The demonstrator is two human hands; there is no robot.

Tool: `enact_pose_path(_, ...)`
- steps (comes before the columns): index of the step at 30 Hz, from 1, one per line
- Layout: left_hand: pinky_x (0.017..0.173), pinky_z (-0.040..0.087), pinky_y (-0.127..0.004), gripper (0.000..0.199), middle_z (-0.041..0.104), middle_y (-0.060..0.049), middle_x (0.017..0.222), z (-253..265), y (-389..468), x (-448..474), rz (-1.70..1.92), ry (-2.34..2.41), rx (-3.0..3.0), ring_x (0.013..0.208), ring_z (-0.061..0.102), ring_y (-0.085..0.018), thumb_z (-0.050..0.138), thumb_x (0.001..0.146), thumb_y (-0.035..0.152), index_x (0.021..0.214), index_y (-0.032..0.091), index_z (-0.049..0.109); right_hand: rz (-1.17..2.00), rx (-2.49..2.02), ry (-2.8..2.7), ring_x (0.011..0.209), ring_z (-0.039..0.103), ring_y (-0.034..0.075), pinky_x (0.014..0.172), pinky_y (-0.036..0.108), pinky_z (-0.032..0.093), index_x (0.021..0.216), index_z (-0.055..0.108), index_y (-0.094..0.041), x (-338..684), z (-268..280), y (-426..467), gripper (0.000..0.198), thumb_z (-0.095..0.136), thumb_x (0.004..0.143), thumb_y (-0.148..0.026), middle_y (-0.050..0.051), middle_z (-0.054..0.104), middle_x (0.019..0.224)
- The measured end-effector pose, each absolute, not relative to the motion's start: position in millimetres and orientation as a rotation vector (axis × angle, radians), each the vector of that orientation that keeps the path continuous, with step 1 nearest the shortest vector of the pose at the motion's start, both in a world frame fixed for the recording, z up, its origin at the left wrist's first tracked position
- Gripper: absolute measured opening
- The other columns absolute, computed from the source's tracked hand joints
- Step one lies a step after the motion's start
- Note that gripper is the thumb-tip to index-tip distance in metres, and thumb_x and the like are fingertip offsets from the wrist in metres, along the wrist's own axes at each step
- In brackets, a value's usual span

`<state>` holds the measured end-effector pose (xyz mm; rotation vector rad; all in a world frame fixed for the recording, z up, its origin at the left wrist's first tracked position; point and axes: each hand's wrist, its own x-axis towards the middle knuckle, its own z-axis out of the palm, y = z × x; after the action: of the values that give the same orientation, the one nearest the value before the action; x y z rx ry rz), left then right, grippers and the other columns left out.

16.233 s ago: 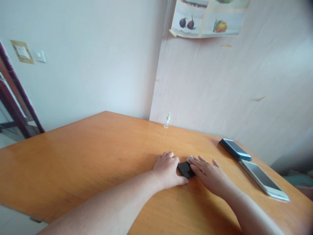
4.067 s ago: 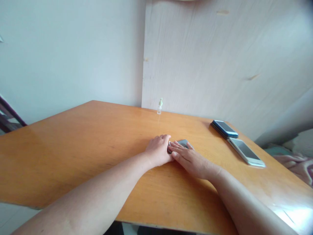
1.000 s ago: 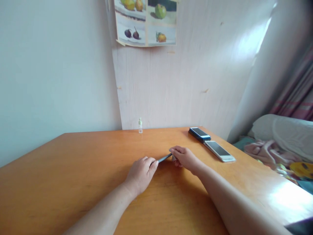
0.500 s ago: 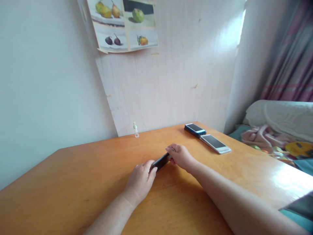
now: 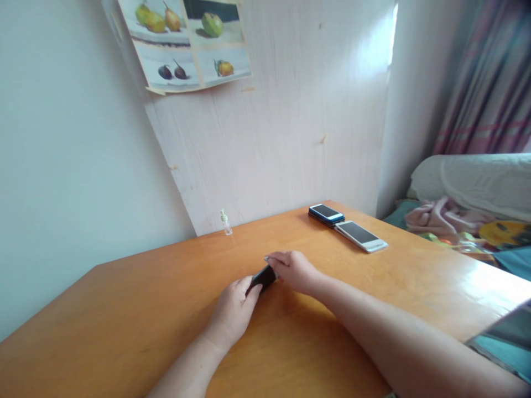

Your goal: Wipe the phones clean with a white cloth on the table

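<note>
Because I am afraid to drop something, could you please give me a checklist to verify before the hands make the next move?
1. Left hand grips the black phone: ok.
2. Right hand is on the phone's other end: ok.
3. Black phone rests on the table: cannot tell.
4. Bottle stands apart from both hands: ok.
5. White phone lies apart from both hands: ok.
6. Black phone's underside is clean: cannot tell, hidden.

Free way over table (image 5: 136, 304) at left; obstacles: pump bottle (image 5: 226, 225) behind; blue-edged phone (image 5: 326, 211), white phone (image 5: 360, 234), perhaps touching, right.
</note>
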<state>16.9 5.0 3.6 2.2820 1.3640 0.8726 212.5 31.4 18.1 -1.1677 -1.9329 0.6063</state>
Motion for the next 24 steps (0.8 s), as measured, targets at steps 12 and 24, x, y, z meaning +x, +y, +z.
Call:
enact_pose_path(12, 0.071, 0.044, -0.026, 0.021, 0.069, -0.004, 0.087, 0.8, 6.2, 16.3, 0.944, 1.257, 2.215, 0.080, 0.062, -0.018, 0.047, 0.092, 0.030, 0.087, 0.019, 0.064, 0.532, -1.035, -2.055, 0.079, 0.066, 0.015, 0.072, 0.023, 0.046, 0.094, 0.073, -0.025, 198.4, 11.5, 20.8, 0.027, 0.047, 0.092, -0.033, 0.000, 0.074, 0.088)
enact_pose_path(24, 0.075, 0.046, -0.027, 0.022, 0.070, -0.006, 0.092, -1.5, 7.2, 15.7, 0.935, 1.244, 2.226, 0.085, 0.064, -0.019, 0.045, 0.093, 0.029, 0.094, 0.019, 0.064, 0.445, -1.069, -2.086, 0.083, 0.067, 0.016, 0.075, 0.024, 0.046, 0.101, 0.072, -0.027, 197.4, 8.7, 17.6, 0.027, 0.048, 0.092, -0.034, 0.001, 0.074, 0.092)
